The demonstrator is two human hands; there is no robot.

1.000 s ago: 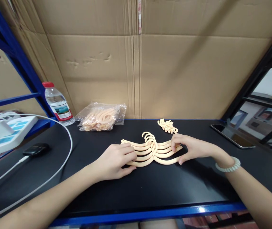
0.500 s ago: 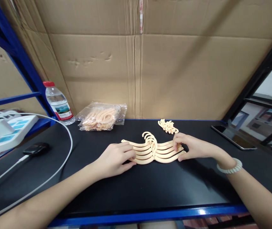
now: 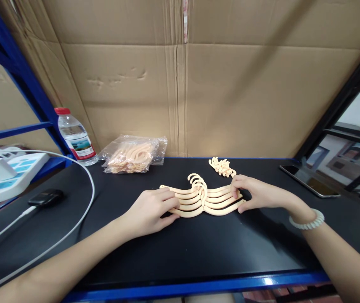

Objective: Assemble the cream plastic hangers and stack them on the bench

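Several cream-coloured hangers [image 3: 219, 205] lie overlapped in a row on the black tabletop, their hooks bunched at the middle and curling toward the back. My left hand [image 3: 151, 210] is closed around their left arms, with fingers over the top and the thumb at the nearest hanger. On the other side my right hand [image 3: 254, 193] holds the right ends between thumb and bent fingers. The fingers hide parts of the arm ends. Just behind the right hand sits a small heap of cream-coloured hooked pieces [image 3: 222, 167].
A clear plastic bag [image 3: 132, 155] of cream-coloured parts lies at the back left beside a water bottle [image 3: 77, 139]. A white power strip [image 3: 12, 176], a cable and a black device [image 3: 46, 198] are on the left. At the right back lies a phone [image 3: 308, 181]. Cardboard [image 3: 262, 92] stands behind.
My right hand has shifted very slightly to the right along the hanger ends. The left hand and the hangers stay practically where they were.
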